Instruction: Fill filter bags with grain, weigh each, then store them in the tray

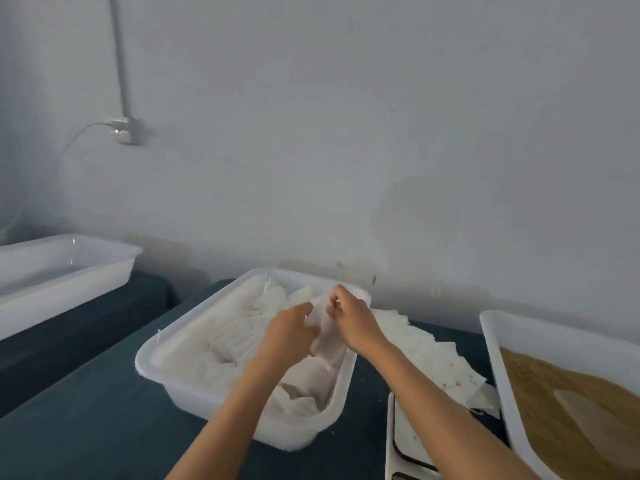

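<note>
Hands at frame centre: our left hand (292, 329) & right hand (351, 318) both pinch one filter bag (323, 329) over the tray (194, 386); grain tray (491, 344) lower right.

A grey conduit (120, 60) is running down the wall (346, 133) to a socket box (123, 130), a white cable (78, 140) curving away leftward.

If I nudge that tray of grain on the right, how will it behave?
The grain tray probably feels heavy: grain covers its floor. It should slide rather than tip, being low and wide. Loose grain would likely shift.
</note>
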`<state>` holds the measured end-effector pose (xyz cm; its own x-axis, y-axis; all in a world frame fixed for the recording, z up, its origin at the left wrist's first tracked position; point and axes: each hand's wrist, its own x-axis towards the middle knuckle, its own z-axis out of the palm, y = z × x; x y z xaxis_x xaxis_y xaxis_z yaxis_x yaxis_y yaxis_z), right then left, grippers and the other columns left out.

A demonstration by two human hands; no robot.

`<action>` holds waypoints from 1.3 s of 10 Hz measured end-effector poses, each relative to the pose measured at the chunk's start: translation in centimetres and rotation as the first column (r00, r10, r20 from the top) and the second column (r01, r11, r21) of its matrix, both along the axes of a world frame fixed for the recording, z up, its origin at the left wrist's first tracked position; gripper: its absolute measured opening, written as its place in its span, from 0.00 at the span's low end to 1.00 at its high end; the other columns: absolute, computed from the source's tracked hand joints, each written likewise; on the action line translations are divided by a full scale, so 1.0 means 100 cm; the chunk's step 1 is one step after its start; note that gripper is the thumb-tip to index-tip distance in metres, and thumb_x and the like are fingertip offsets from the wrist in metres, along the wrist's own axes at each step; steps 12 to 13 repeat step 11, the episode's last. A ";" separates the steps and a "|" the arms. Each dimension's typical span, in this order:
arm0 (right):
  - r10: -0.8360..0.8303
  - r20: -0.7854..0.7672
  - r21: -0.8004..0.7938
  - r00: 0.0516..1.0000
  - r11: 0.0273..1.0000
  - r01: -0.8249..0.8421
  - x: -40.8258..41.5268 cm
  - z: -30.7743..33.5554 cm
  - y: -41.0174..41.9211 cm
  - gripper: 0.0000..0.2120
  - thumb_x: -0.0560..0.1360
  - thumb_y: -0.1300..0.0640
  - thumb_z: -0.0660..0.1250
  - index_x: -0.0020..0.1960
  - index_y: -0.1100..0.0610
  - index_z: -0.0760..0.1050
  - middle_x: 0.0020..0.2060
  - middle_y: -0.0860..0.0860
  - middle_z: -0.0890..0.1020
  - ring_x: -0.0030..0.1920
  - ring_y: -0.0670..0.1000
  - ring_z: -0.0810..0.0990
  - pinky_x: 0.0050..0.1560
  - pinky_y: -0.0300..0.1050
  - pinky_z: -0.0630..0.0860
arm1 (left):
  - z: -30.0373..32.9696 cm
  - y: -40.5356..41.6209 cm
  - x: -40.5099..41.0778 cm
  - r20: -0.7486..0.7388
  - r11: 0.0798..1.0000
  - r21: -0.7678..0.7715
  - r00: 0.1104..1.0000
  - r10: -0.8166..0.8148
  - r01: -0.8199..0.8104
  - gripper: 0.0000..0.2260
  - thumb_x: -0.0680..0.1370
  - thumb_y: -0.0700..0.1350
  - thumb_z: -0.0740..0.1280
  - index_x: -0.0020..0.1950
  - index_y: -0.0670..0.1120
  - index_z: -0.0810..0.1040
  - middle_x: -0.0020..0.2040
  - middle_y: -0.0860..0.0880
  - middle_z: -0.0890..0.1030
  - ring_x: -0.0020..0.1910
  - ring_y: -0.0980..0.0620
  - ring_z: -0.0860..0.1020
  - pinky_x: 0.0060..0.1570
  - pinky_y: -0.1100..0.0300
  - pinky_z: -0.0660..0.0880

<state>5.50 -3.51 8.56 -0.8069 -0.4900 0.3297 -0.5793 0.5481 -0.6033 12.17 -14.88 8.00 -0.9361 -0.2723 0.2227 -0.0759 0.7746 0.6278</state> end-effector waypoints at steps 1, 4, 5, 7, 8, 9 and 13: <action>0.064 0.057 0.179 0.996 0.981 -0.073 -0.010 -0.013 -0.012 0.07 0.79 0.62 0.54 0.43 0.57 0.61 0.38 0.52 0.70 0.38 0.50 0.65 0.40 0.45 0.62 | -0.015 -0.013 -0.007 0.215 0.967 0.253 0.976 -0.032 -0.024 0.16 0.78 0.40 0.62 0.66 0.44 0.69 0.53 0.44 0.78 0.41 0.43 0.84 0.44 0.52 0.81; 0.085 0.090 0.799 0.992 0.589 -0.123 -0.022 -0.028 -0.027 0.14 0.79 0.59 0.56 0.63 0.61 0.65 0.54 0.58 0.77 0.48 0.55 0.74 0.45 0.46 0.66 | -0.043 -0.022 -0.035 0.467 0.993 0.008 0.877 -0.111 0.121 0.12 0.77 0.44 0.63 0.57 0.41 0.74 0.56 0.41 0.79 0.51 0.44 0.79 0.52 0.54 0.76; 0.076 0.085 0.873 0.993 0.474 -0.112 -0.024 -0.033 -0.034 0.21 0.77 0.58 0.60 0.68 0.62 0.62 0.60 0.59 0.75 0.58 0.58 0.76 0.50 0.48 0.68 | -0.048 -0.022 -0.041 0.450 0.991 -0.033 0.887 -0.100 0.128 0.05 0.77 0.45 0.61 0.47 0.45 0.73 0.53 0.40 0.79 0.50 0.42 0.79 0.42 0.60 0.74; 0.074 0.191 0.817 0.979 0.541 -0.201 -0.034 -0.041 -0.040 0.26 0.76 0.60 0.63 0.70 0.60 0.57 0.62 0.59 0.73 0.60 0.59 0.74 0.57 0.51 0.71 | -0.057 -0.024 -0.045 0.388 0.971 -0.219 0.922 -0.007 0.099 0.14 0.78 0.45 0.59 0.62 0.42 0.71 0.61 0.44 0.77 0.60 0.46 0.75 0.54 0.58 0.69; 0.088 0.129 0.800 0.988 0.579 -0.157 -0.031 -0.045 -0.041 0.20 0.77 0.58 0.61 0.67 0.60 0.62 0.59 0.59 0.74 0.58 0.59 0.75 0.57 0.52 0.70 | -0.057 -0.022 -0.043 0.368 0.956 -0.275 0.930 0.005 0.103 0.13 0.78 0.44 0.59 0.61 0.42 0.72 0.60 0.44 0.77 0.60 0.46 0.75 0.54 0.59 0.70; 0.117 -0.035 0.759 0.993 0.649 -0.049 -0.020 -0.044 -0.035 0.15 0.77 0.58 0.60 0.63 0.60 0.65 0.56 0.59 0.77 0.56 0.60 0.76 0.58 0.53 0.67 | -0.056 -0.020 -0.042 0.387 0.945 -0.306 0.922 0.010 0.119 0.04 0.77 0.44 0.59 0.50 0.49 0.72 0.59 0.45 0.77 0.59 0.46 0.75 0.53 0.59 0.70; 0.096 -0.159 0.480 0.983 0.877 -0.008 0.010 -0.015 0.007 0.09 0.78 0.61 0.56 0.58 0.57 0.67 0.53 0.55 0.79 0.50 0.58 0.75 0.58 0.53 0.64 | -0.046 -0.016 -0.034 0.263 0.943 -0.326 0.965 0.026 0.064 0.12 0.76 0.50 0.64 0.47 0.52 0.60 0.56 0.51 0.78 0.55 0.51 0.76 0.50 0.61 0.70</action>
